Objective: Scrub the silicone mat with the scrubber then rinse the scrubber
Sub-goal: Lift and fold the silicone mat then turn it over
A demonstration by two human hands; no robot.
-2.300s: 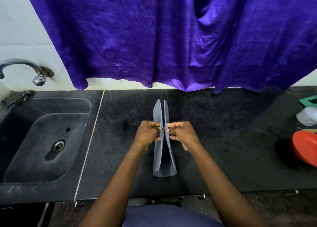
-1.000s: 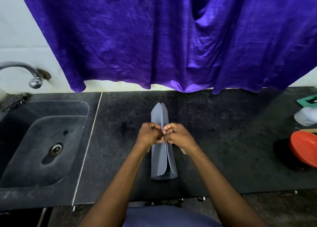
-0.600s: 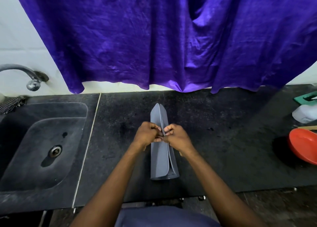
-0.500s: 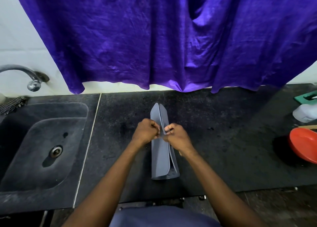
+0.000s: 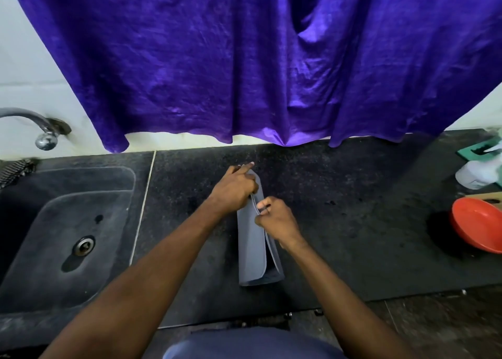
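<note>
A grey silicone mat [image 5: 252, 247] lies folded lengthwise on the black counter [image 5: 339, 223], its long axis running away from me. My left hand [image 5: 235, 189] rests on the mat's far end with the forefinger pointing out past it. My right hand [image 5: 274, 219] pinches the mat's upper edge near the middle. A dark mesh scrubber [image 5: 15, 168] lies at the sink's back left corner, far from both hands.
A dark sink [image 5: 68, 233] with a drain [image 5: 84, 246] sits left, under a metal tap [image 5: 40, 126]. A purple cloth [image 5: 258, 60] hangs over the back wall. At the right edge are an orange bowl [image 5: 478, 228], a white bottle [image 5: 478, 172] and a green item [image 5: 480, 151].
My left hand has slid from the middle of the mat toward its far end. My right hand still pinches the middle edge. The mat leans more flat to the left.
</note>
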